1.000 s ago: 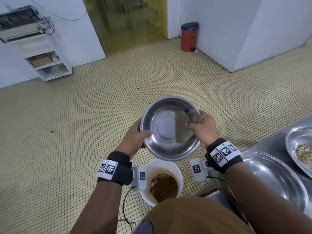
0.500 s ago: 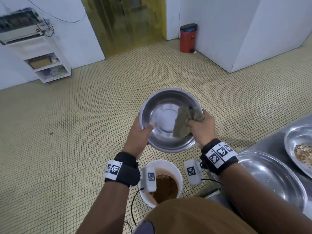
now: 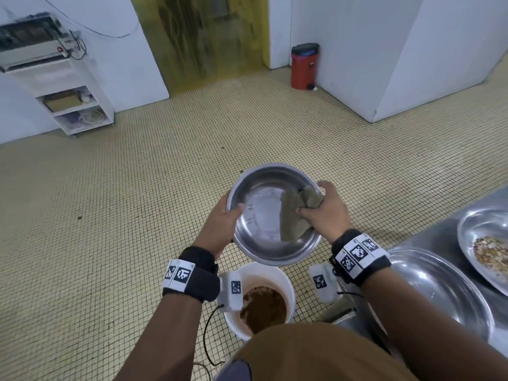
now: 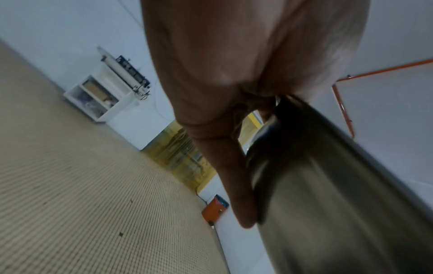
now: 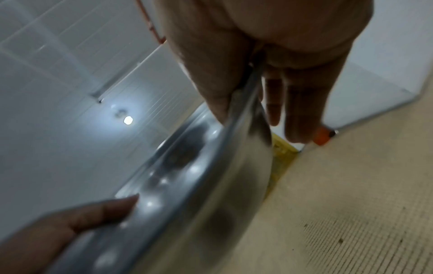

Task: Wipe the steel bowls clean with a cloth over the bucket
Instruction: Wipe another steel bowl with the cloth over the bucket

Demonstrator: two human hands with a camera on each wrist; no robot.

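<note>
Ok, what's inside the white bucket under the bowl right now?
The white bucket holds brown, wet-looking waste in its bottom. The left wrist camera and the person's shirt cover its near and left parts, so the rest is hidden. The steel bowl hangs above, just beyond it.

The floor (image 3: 137,215) was laid in small yellowish tiles. White walls (image 3: 357,50) enclosed the room, with a yellow strip curtain (image 3: 203,37) in the doorway. A white shelf unit (image 3: 77,108) stood left; a red bin (image 3: 303,66) stood against the wall.
</note>
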